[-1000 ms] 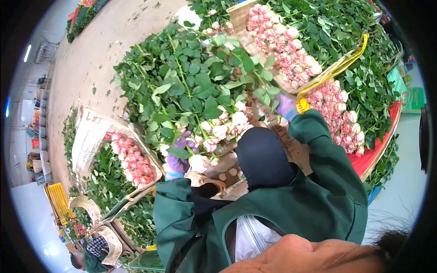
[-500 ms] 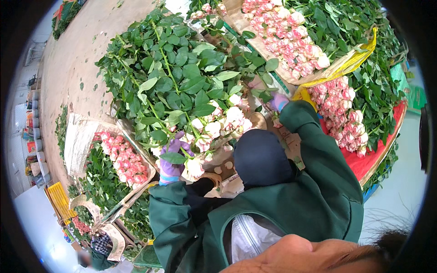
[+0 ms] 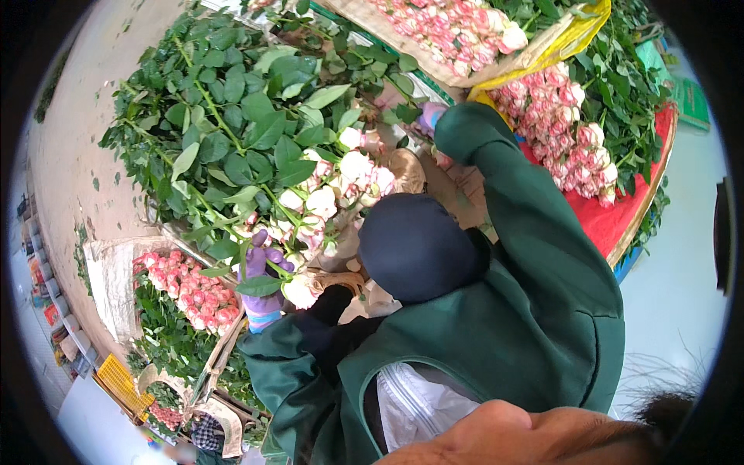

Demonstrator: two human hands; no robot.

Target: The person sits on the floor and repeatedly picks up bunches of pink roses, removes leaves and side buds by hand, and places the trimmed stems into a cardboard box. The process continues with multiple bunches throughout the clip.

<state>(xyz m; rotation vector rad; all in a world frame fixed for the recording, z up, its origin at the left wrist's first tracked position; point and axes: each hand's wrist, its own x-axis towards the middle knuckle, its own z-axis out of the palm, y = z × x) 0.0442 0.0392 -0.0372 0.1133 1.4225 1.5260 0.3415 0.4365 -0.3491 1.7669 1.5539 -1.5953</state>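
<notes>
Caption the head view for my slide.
Purple-gloved left hand beside a pale rose, right hand near leafy stems.

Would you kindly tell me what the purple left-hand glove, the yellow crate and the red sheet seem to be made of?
The purple glove looks like matte rubber or coated knit, with a striped, fabric-like cuff. The yellow crate is likely moulded plastic, given its uniform colour and grid-like openings. The red sheet looks smooth; with no weave visible, cloth or plastic is possible.
</notes>
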